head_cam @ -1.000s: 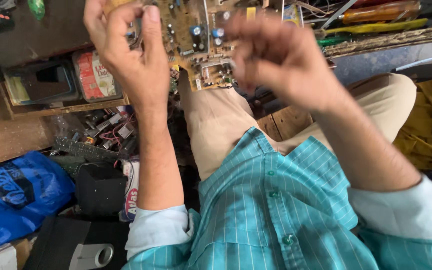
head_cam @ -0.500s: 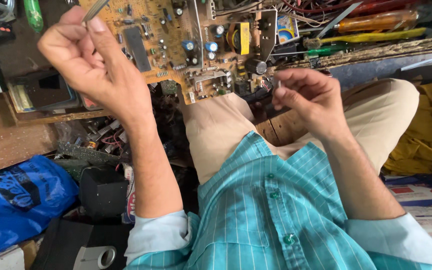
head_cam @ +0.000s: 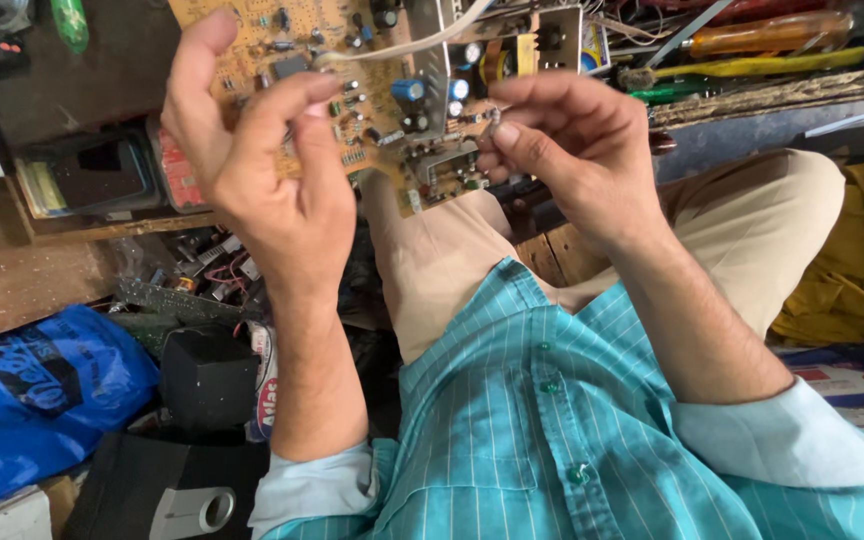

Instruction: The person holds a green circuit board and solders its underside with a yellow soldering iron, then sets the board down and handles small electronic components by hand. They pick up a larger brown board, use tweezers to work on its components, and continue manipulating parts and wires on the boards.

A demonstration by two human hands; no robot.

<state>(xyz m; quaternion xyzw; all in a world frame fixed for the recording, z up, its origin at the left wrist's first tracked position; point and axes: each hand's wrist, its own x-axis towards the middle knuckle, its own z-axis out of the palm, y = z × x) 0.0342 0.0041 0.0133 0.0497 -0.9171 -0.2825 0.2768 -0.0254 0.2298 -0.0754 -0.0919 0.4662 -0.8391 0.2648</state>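
A: The cluttered floor (head_cam: pixel 42 290) held a blue bag (head_cam: pixel 32 400) and tools.

B: The circuit board (head_cam: pixel 372 90)?

A: Above the lap. Both hands had dropped lower against it since a second before; the left hand (head_cam: pixel 262 170) pinched a pale wire (head_cam: pixel 402 45), the right hand (head_cam: pixel 572 150) nipped something small, so handling continued.

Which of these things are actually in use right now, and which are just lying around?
In use:
- tan circuit board with blue capacitors
- left hand, fingers at a pale wire
- right hand, pinching something too small to identify

Lying about:
- crumpled blue plastic bag
- orange-handled screwdriver
- black box-shaped speaker
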